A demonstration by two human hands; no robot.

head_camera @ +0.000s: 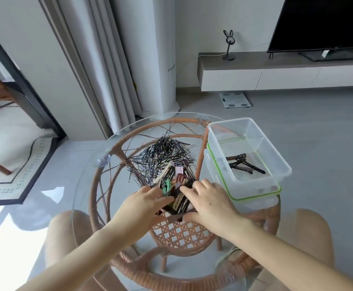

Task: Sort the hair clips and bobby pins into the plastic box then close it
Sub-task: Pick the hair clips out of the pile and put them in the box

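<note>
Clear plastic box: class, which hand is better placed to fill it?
Probably right hand: it lies nearest the clear plastic box; the left hand sits across the colourful clip pile.

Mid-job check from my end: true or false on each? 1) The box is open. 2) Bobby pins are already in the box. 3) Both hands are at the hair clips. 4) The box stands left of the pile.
1) True: the plastic box stands open on top of its lid.
2) False: it holds only a few dark clips. The bobby pins lie heaped on the glass table.
3) True: the left hand and right hand are both on the hair clips.
4) False: the box stands to the right of the pile.
</note>
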